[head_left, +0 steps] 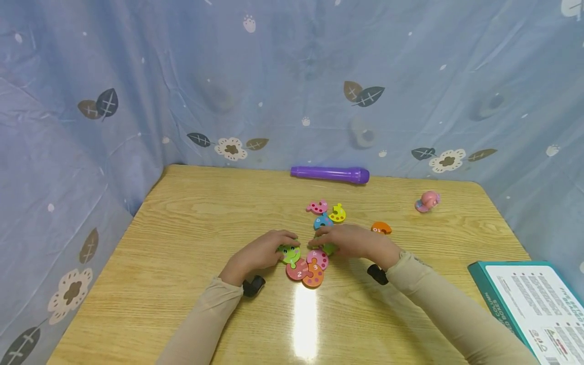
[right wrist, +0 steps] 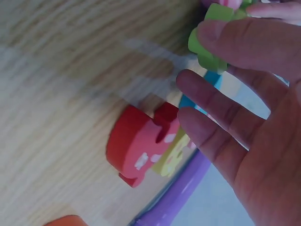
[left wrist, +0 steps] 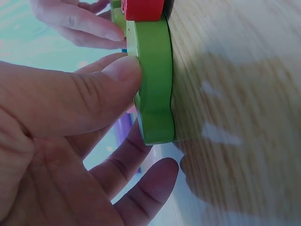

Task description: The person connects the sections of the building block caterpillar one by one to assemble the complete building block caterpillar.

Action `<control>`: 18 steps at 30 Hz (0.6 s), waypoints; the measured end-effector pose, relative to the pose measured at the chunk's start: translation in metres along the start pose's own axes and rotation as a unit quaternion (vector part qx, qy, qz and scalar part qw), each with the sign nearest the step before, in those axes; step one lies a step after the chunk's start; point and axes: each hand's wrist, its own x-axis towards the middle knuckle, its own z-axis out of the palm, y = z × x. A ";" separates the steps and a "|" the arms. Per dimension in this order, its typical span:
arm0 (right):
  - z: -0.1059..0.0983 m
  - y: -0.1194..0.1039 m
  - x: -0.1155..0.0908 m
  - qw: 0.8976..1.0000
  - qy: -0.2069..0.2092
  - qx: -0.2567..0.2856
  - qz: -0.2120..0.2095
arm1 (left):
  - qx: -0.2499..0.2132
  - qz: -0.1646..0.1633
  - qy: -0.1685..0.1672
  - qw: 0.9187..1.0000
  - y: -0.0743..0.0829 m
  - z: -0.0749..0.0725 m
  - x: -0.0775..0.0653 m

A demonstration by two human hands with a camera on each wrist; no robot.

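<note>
My left hand (head_left: 262, 251) pinches a green smiling caterpillar-head puzzle piece (head_left: 291, 254) by its edge; in the left wrist view the thumb presses its green side (left wrist: 156, 84). Joined to the head is a curved chain: red piece 2 (head_left: 295, 270), orange piece 3 (head_left: 313, 277) and pink piece 4 (head_left: 317, 257). At the chain's other end, my right hand (head_left: 351, 240) pinches a green puzzle piece (right wrist: 214, 52), partly hidden by the fingers in the head view. A red piece (right wrist: 131, 141) lies by the right fingertips in the right wrist view.
Behind the hands lie blue (head_left: 322, 221), yellow (head_left: 337, 213) and pink (head_left: 318, 206) pieces. An orange piece (head_left: 380, 227) is farther right. A purple microphone-shaped toy (head_left: 328, 174) sits at the back, a pink toy (head_left: 428, 201) back right, a teal box (head_left: 490, 299) front right.
</note>
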 end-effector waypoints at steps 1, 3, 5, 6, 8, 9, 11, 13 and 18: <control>0.001 0.000 0.000 1.000 -0.002 -0.005 0.004 | 0.000 0.000 0.000 1.000 0.000 -0.001 0.000; 0.001 0.000 0.000 1.000 -0.005 -0.015 0.010 | 0.001 0.000 0.000 1.000 0.001 -0.002 0.001; 0.001 0.000 -0.001 1.000 -0.001 -0.008 0.021 | 0.001 0.000 -0.001 1.000 0.002 -0.003 0.001; 0.000 0.001 -0.001 1.000 0.008 -0.001 0.027 | 0.002 0.000 -0.001 1.000 0.002 -0.003 0.001; -0.004 0.005 -0.001 0.998 0.043 0.009 0.035 | 0.003 0.002 -0.001 1.000 0.003 -0.004 0.002; -0.006 0.007 0.000 0.997 0.061 0.012 0.043 | 0.003 0.002 -0.001 1.000 0.002 -0.004 0.002; -0.009 0.012 0.004 0.994 0.098 -0.003 0.057 | 0.002 0.000 -0.001 1.000 0.002 -0.004 0.002; -0.010 0.016 0.008 0.991 0.111 -0.040 0.070 | -0.001 -0.001 -0.001 1.000 0.001 -0.003 0.001; -0.003 0.025 0.019 0.986 0.093 -0.114 0.079 | -0.005 0.000 -0.002 1.000 0.000 0.001 0.000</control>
